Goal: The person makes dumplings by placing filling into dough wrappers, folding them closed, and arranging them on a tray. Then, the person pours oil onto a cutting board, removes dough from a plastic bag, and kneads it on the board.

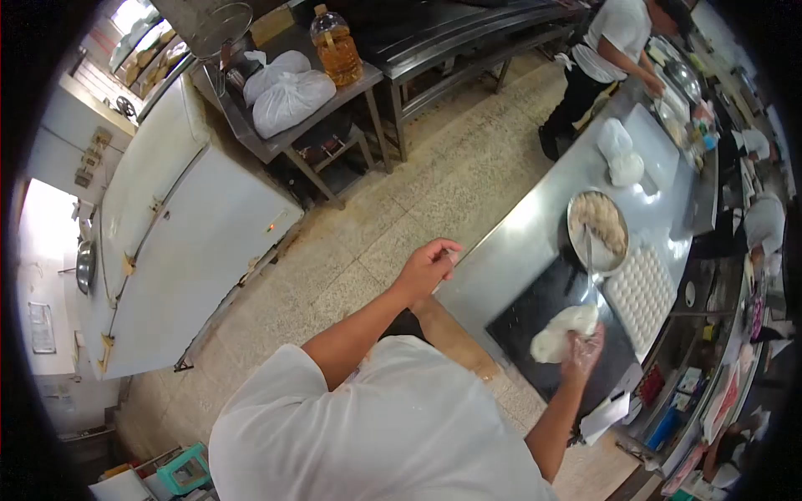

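Observation:
My right hand (585, 351) grips a lump of white dough (561, 334) over a dark board (535, 321) on the steel counter. Its fingers are wrapped round the dough's right end. My left hand (430, 269) is raised left of the counter's edge, fingers curled together; whether something small is between them cannot be made out. Beyond the board sits a round metal bowl (571, 227) of pale filling, with a spoon or spatula (588, 250) leaning in it. Beside the bowl is a tray of small white rounds (642, 296) in rows.
White bags (625, 167) lie farther up the steel counter (518, 242). A person (610, 50) stands at its far end. Across the tiled floor, a side table (334, 104) holds plastic bags (288, 96) and an oil bottle (336, 50). A white freezer (192, 250) stands left.

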